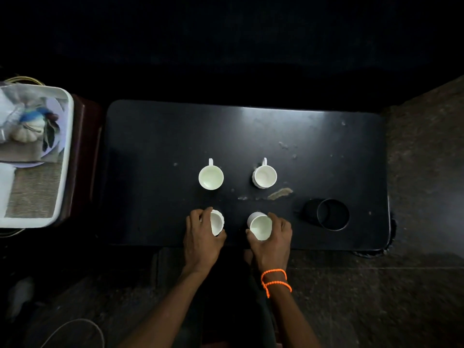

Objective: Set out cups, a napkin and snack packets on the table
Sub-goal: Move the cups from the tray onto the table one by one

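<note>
Fingers of the left hand (pixel 200 234) curl round the left side of a white cup (pixel 217 221), thumb at its far rim, so that the cup tips with its mouth turned toward the right. Fingers of the right hand (pixel 273 239) wrap another white cup (pixel 260 226) from the right and near side, thumb at its near rim; this cup leans a little toward the left, its pale inside showing. Both held cups sit over the near edge of the black table (pixel 163 146), side by side with a gap between them; whether their bases touch the top cannot be told. An orange beaded band (pixel 275 280) loops twice round the right wrist.

Farther back on the table stand two more white cups upright, the far left cup (pixel 211 177) and the far right cup (pixel 264 176), each with its handle pointing away from the person. Together with the held pair they form a rough square. Right of the right hand, near the table's front edge, is a round black ring-shaped holder (pixel 332 214). Scuffed pale patches mark the tabletop between the cups and that holder.

Left of the table, on a dark stand, sits a white tray (pixel 65 156) holding a woven mat (pixel 32 189), clear packets (pixel 15 109) and a printed plate (pixel 54 136). A thin cable (pixel 75 325) curves across the stone floor at lower left.
</note>
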Tool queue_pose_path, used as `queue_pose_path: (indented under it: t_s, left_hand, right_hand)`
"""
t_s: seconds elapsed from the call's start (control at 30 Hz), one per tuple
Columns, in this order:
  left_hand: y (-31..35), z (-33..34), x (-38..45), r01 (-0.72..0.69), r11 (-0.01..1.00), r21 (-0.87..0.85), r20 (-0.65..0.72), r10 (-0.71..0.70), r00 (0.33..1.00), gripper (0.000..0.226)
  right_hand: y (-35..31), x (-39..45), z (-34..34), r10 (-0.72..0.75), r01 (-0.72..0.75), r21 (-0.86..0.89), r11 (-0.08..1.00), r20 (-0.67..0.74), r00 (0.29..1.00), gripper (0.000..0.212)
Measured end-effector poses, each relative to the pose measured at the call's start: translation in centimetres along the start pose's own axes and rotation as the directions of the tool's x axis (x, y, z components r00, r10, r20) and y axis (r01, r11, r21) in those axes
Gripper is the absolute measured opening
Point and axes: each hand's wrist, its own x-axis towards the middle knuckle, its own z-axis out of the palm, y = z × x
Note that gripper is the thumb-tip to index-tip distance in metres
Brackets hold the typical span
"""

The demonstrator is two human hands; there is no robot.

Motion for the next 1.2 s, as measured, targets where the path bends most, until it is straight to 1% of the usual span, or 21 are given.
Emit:
queue_pose_path:
  t_s: [0.47,0.57,0.63,0.73,0.83,0.93,1.1,1.13,1.2]
  left_hand:
    - [-0.4,0.5,-0.1,-0.034,0.999,0.006,-0.027,0.034,0.999,0.068]
    - [-0.4,0.5,-0.1,-0.044,0.999,0.017,-0.024,0.045,0.999,0.07]
    - [-0.5,0.5,-0.1,-0.053,0.998,0.029,-0.034,0.054,0.998,0.075]
    - [-0.3,0.4,0.3,-0.051,0.996,0.067,-0.114,0.058,0.992,0.084]
    - [0.4,-0.3,1.9,0.009,1.0,-0.015,-0.222,-0.012,0.975,0.087]
    - [1.3,-1.4,4.7,0.021,0.997,-0.071,-0.271,-0.039,0.962,0.09]
    - [2.9,-2.8,8.8,-0.015,0.997,-0.069,-0.15,0.005,0.989,0.103]
    - [3.1,-2.9,9.4,-0.021,0.998,-0.058,-0.127,0.013,0.992,0.102]
    - [3.3,-3.0,10.2,-0.033,0.999,-0.033,-0.099,0.03,0.995,0.092]
  right_hand:
    - [0.8,-0.4,-0.2,0.0,0.0,-0.023,1.0,-0.029,1.0,0.074]
    - [0.6,-0.4,-0.2,0.004,-0.005,-0.044,0.999,-0.022,1.0,0.074]
    - [0.4,-0.2,-0.2,-0.013,0.01,-0.09,0.996,-0.031,0.999,0.076]
    - [-0.6,0.6,-0.3,-0.02,0.001,-0.137,0.991,-0.134,0.991,0.079]
    - [-2.3,3.0,-0.4,-0.042,0.022,-0.088,0.996,-0.229,0.972,0.073]
    - [-4.4,6.4,-0.4,-0.05,0.033,-0.071,0.997,-0.254,0.966,0.069]
    - [-6.3,10.6,0.2,-0.04,0.025,-0.096,0.995,-0.153,0.987,0.076]
    - [-6.3,11.1,0.4,-0.033,0.021,-0.094,0.995,-0.128,0.991,0.078]
    - [-6.3,11.7,0.8,-0.016,0.009,-0.085,0.996,-0.083,0.996,0.078]
